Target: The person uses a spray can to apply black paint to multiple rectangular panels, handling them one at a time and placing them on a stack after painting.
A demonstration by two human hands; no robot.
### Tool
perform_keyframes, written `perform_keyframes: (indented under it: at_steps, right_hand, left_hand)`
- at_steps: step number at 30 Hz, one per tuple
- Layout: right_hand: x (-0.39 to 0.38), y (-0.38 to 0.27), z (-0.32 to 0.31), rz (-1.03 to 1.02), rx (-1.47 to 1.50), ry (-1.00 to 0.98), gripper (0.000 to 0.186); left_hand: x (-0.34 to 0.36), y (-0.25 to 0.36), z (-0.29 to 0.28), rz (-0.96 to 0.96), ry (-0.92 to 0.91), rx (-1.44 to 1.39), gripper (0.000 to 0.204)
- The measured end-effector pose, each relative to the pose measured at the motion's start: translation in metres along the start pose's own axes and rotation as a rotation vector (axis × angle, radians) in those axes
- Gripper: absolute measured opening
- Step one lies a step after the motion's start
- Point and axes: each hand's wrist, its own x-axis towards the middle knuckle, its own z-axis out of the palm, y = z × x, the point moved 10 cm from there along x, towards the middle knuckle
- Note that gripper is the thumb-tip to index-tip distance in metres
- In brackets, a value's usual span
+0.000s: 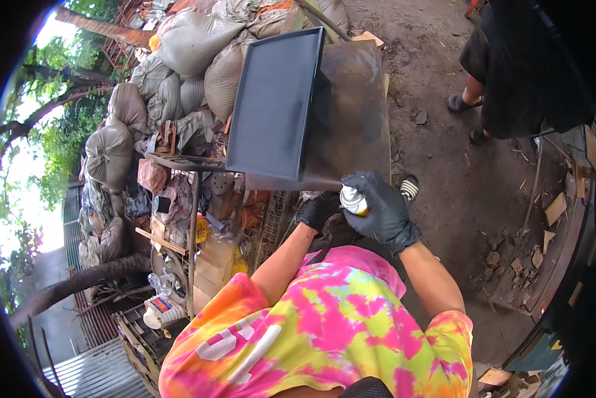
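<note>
My right hand, in a black glove, is closed around a spray can with a white top. A finger lies at the nozzle, and a faint mist trails from it toward the lower edge of a dark grey rectangular tray with a raised rim. The tray stands at a slant over a brown, stained tabletop. My left hand, also black-gloved, is just left of the can and below the tray. Its fingers are partly hidden, and I cannot make out whether it holds anything.
Stuffed sacks are piled beyond the tray at the left. A metal frame and assorted clutter stand nearer on that side, with a white plastic container. A person in dark shorts stands at the right on bare ground, near scattered debris.
</note>
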Motion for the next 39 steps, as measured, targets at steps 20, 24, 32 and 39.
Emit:
perform_keyframes:
  at_steps: [20, 24, 32, 39]
  right_hand:
    - [0.056, 0.088, -0.071, 0.158, 0.133, 0.195, 0.062]
    - [0.074, 0.112, -0.067, 0.232, 0.143, 0.277, 0.060]
    - [0.037, 0.117, -0.082, 0.218, 0.312, 0.576, 0.063]
    - [-0.008, 0.078, -0.073, 0.227, 0.086, 0.504, 0.061]
  left_hand:
    - [0.005, 0.022, -0.007, 0.246, -0.029, 1.691, 0.028]
    - [0.008, -0.017, -0.028, 0.047, 0.052, 1.028, 0.028]
    - [0.003, 0.064, 0.007, 0.417, 0.052, 1.537, 0.035]
    - [0.014, 0.079, 0.038, 0.485, -0.002, 1.470, 0.045]
